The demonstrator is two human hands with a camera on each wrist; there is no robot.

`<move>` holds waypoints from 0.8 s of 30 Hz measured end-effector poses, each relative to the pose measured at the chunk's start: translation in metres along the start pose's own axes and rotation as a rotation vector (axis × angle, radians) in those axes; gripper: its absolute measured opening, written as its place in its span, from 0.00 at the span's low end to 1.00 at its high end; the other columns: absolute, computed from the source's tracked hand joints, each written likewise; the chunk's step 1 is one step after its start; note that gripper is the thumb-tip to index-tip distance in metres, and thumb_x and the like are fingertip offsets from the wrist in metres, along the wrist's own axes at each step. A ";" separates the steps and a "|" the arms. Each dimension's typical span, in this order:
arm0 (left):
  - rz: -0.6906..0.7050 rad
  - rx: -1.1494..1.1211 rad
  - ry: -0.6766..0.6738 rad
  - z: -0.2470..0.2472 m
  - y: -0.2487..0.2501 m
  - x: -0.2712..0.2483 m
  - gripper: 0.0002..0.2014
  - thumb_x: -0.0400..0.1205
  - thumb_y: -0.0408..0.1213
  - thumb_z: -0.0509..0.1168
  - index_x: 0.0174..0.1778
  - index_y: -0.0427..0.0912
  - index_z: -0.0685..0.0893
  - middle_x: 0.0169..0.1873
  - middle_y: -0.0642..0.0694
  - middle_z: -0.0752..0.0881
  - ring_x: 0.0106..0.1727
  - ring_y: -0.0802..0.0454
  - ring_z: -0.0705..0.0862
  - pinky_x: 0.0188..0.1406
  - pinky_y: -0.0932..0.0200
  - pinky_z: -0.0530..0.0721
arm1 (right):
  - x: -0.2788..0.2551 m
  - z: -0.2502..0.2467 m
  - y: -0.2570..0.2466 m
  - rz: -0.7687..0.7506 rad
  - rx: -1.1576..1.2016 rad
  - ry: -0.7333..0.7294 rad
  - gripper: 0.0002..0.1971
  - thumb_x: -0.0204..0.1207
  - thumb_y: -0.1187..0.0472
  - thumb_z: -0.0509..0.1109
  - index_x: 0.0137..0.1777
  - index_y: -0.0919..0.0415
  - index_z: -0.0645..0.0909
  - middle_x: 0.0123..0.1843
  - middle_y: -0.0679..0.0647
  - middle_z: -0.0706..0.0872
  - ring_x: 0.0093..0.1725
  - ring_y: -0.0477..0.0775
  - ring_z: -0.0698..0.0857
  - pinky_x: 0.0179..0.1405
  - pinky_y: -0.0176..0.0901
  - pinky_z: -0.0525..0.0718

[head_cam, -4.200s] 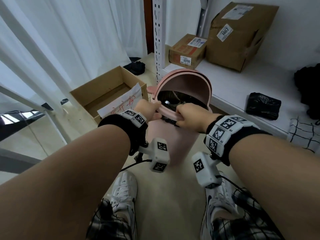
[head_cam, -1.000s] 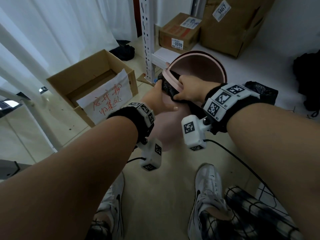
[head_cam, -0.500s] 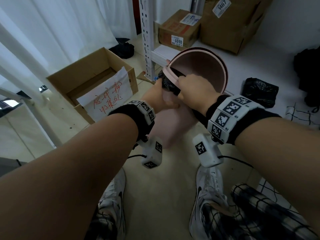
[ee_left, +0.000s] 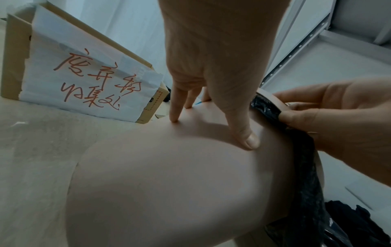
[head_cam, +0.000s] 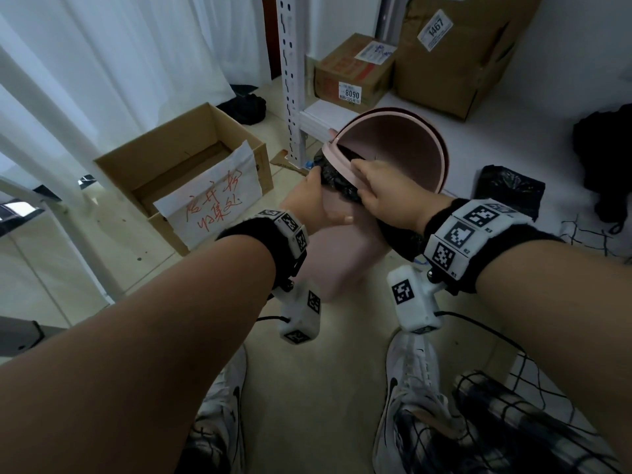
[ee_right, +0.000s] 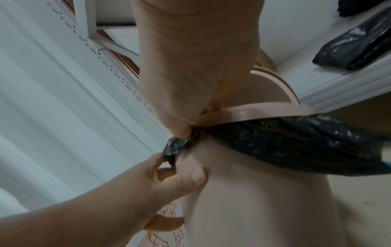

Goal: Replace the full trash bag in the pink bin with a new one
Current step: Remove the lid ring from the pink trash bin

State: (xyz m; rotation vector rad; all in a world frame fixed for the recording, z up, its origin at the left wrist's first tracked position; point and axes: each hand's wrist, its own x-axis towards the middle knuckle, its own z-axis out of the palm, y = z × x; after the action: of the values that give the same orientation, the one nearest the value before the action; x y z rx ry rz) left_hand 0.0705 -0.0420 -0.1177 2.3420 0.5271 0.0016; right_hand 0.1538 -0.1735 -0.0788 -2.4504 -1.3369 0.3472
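Observation:
The pink bin stands on the floor with its round lid tipped up behind. A black trash bag is folded over the rim. My left hand holds the bin's side, its thumb flat on the pink wall. My right hand grips the pink ring that sits on the bag; the ring's left end is tilted up. The bag's contents are hidden. A folded black plastic packet lies on the low white shelf.
An open cardboard box with a handwritten paper sign sits on the floor to the left. A white shelf post rises just behind the bin. Two cardboard boxes stand on the shelf, with dark cloth at the right. My shoes are below.
My left hand has left the ring and taken the bin's side. My right hand has lifted the ring's left end off the rim. Over the last half second little has moved.

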 end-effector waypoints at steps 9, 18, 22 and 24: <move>0.288 0.244 0.152 -0.025 -0.008 -0.022 0.38 0.75 0.49 0.72 0.77 0.40 0.64 0.73 0.40 0.68 0.74 0.44 0.69 0.73 0.56 0.66 | 0.012 -0.010 -0.032 0.118 -0.222 -0.093 0.17 0.77 0.66 0.65 0.65 0.71 0.75 0.63 0.68 0.81 0.62 0.67 0.80 0.56 0.49 0.77; 0.397 0.350 0.062 -0.042 0.012 0.006 0.21 0.81 0.40 0.64 0.70 0.39 0.74 0.66 0.39 0.73 0.65 0.41 0.76 0.63 0.48 0.76 | 0.003 -0.008 -0.018 0.043 -0.123 0.026 0.18 0.78 0.62 0.65 0.66 0.66 0.74 0.62 0.65 0.78 0.61 0.64 0.78 0.61 0.52 0.76; 0.216 0.287 0.148 -0.036 0.006 -0.002 0.26 0.77 0.42 0.70 0.67 0.36 0.71 0.65 0.37 0.71 0.61 0.41 0.77 0.60 0.53 0.74 | 0.006 0.001 -0.027 0.079 -0.096 -0.034 0.19 0.78 0.60 0.66 0.67 0.66 0.73 0.64 0.66 0.77 0.62 0.65 0.78 0.63 0.52 0.76; 0.086 0.189 0.190 -0.031 0.004 -0.006 0.24 0.76 0.42 0.71 0.63 0.35 0.72 0.63 0.37 0.72 0.59 0.42 0.76 0.59 0.54 0.74 | 0.007 0.005 -0.027 0.124 -0.039 0.004 0.19 0.78 0.61 0.66 0.67 0.66 0.73 0.66 0.65 0.76 0.64 0.65 0.78 0.65 0.52 0.75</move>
State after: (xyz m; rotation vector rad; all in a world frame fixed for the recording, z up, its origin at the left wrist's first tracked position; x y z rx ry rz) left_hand 0.0612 -0.0265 -0.0918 2.5632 0.5377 0.2252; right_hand 0.1352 -0.1534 -0.0734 -2.5717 -1.2047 0.3489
